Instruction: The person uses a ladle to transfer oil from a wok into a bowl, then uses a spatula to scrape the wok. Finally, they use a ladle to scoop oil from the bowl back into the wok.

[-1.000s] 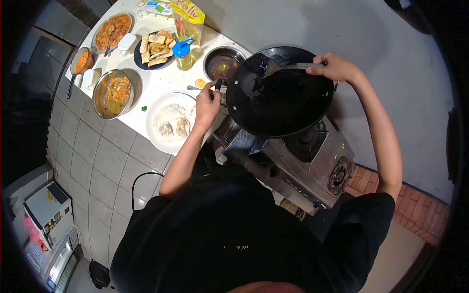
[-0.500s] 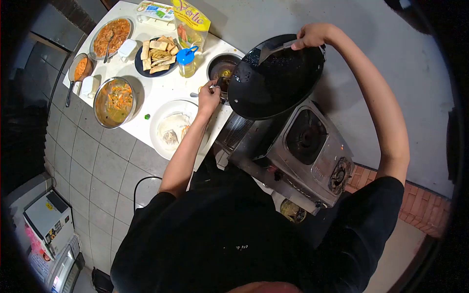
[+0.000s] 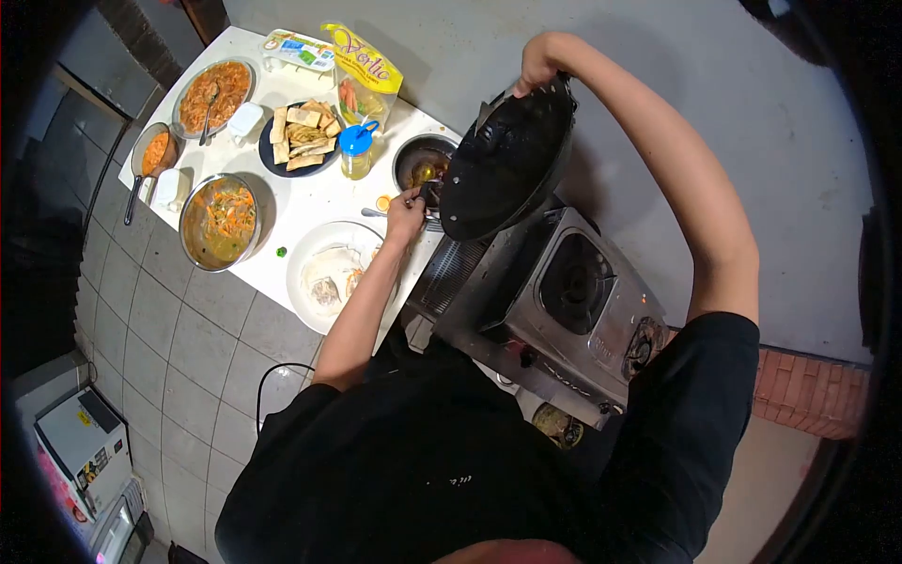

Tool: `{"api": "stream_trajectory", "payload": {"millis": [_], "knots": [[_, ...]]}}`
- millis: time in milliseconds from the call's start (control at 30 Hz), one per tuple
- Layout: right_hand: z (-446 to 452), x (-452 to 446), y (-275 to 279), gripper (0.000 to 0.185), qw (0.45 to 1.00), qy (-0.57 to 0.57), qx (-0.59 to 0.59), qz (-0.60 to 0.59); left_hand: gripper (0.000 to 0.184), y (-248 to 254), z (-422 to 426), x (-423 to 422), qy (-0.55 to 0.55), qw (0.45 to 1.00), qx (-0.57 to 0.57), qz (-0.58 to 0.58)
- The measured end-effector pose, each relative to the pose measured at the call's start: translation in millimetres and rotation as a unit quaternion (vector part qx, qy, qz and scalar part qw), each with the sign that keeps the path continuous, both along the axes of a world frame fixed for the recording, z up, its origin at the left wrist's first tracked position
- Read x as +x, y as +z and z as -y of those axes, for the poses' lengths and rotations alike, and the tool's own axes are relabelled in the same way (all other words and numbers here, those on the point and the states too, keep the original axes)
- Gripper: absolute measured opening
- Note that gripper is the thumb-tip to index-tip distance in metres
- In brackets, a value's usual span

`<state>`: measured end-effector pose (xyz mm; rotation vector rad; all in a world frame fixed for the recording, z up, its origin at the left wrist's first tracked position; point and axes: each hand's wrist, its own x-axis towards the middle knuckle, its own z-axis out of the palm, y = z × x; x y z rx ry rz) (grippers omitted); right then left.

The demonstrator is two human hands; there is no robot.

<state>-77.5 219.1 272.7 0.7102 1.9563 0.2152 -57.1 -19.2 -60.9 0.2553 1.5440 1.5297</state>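
Observation:
A black wok [image 3: 512,174] is tilted steeply over a metal pot [image 3: 404,155] with brownish oil in it, at the table's right corner. My left hand [image 3: 406,221] is closed around the wok's handle on its near left side. At the wok's far rim my right hand [image 3: 540,64] is closed on a spatula [image 3: 485,115], whose blade lies against the wok. Whether those fingers also grip the wok is partly hidden. Just left of my left forearm sits a white plate [image 3: 299,246] with pale, floury food. A fork handle [image 3: 372,212] lies near my left hand.
A metal gas stove [image 3: 554,329] stands below the wok. The white table [image 3: 282,202] carries a steel bowl [image 3: 191,246] of vegetables, a dark plate [image 3: 268,160] of folded pastries, a blue-lidded oil jar [image 3: 357,150], a yellow bag [image 3: 371,66] and an orange-filled dish [image 3: 250,80].
The wok has tipped more steeply and shifted left towards the pot. My right hand has moved left and up with it. The camera view has shifted slightly.

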Motion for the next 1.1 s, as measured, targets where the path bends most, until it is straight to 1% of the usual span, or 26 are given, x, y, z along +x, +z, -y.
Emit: {"api": "stream_trajectory", "payload": {"millis": [33, 67, 133, 167, 200, 333, 400, 467, 567, 600, 667, 733, 867, 933, 967, 1033, 1100], "knots": [[6, -1, 2, 0.063, 1.0, 0.001, -0.002, 0.001, 0.028, 6, 3, 1, -0.01, 1.0, 0.015, 0.024], [10, -5, 8, 0.062, 1.0, -0.005, -0.007, 0.002, 0.028, 1, 1, 2, -0.008, 1.0, 0.016, 0.023], [19, -11, 11, 0.062, 1.0, -0.012, -0.012, 0.005, 0.029, -10, -3, 7, 0.02, 1.0, -0.008, -0.01], [22, -15, 12, 0.063, 1.0, 0.009, 0.003, 0.005, 0.029, -17, -4, 8, 0.02, 1.0, -0.008, -0.01], [24, -17, 11, 0.065, 0.999, 0.029, 0.017, 0.005, 0.03, -12, -2, 9, 0.014, 1.0, -0.01, 0.006], [27, -23, 5, 0.066, 0.998, 0.046, 0.029, 0.009, 0.032, -2, 3, 11, 0.017, 0.999, -0.012, 0.038], [25, -24, 2, 0.066, 0.997, 0.061, 0.053, -0.004, 0.033, 0, 3, 12, 0.018, 0.999, -0.018, 0.033], [23, -23, 1, 0.066, 0.997, 0.069, 0.04, -0.008, 0.033, 3, 6, 13, 0.019, 0.999, -0.027, 0.028], [19, -17, 0, 0.064, 0.997, 0.079, 0.021, -0.016, 0.033, 9, 11, 14, 0.02, 1.0, -0.022, -0.006], [16, -12, -1, 0.063, 0.996, 0.08, 0.016, -0.019, 0.034, 18, 13, 15, 0.029, 0.999, -0.034, -0.017], [-3, -6, -14, 0.062, 0.997, 0.072, 0.009, -0.023, 0.034, 23, 13, 17, 0.039, 0.998, -0.047, -0.029], [-6, -1, -13, 0.061, 0.998, 0.064, 0.001, -0.028, 0.037, 20, 13, 17, 0.037, 0.994, -0.062, -0.082], [-6, 17, 0, 0.058, 0.996, 0.045, 0.001, -0.08, 0.038, 19, 9, 22, 0.049, 0.992, -0.044, -0.107], [-4, 27, 10, 0.057, 0.994, 0.032, -0.004, -0.101, 0.039, 32, 10, 26, 0.063, 0.983, -0.062, -0.163], [-2, 30, 14, 0.055, 0.993, 0.047, -0.003, -0.104, 0.039, 31, 9, 29, 0.063, 0.982, -0.061, -0.165], [1, 38, 23, 0.052, 0.992, 0.06, -0.001, -0.108, 0.04, 29, 6, 35, 0.113, 0.972, -0.034, -0.201], [3, 47, 29, 0.049, 0.99, 0.066, -0.027, -0.122, 0.041, 33, 4, 38, 0.118, 0.971, -0.024, -0.209]]}}
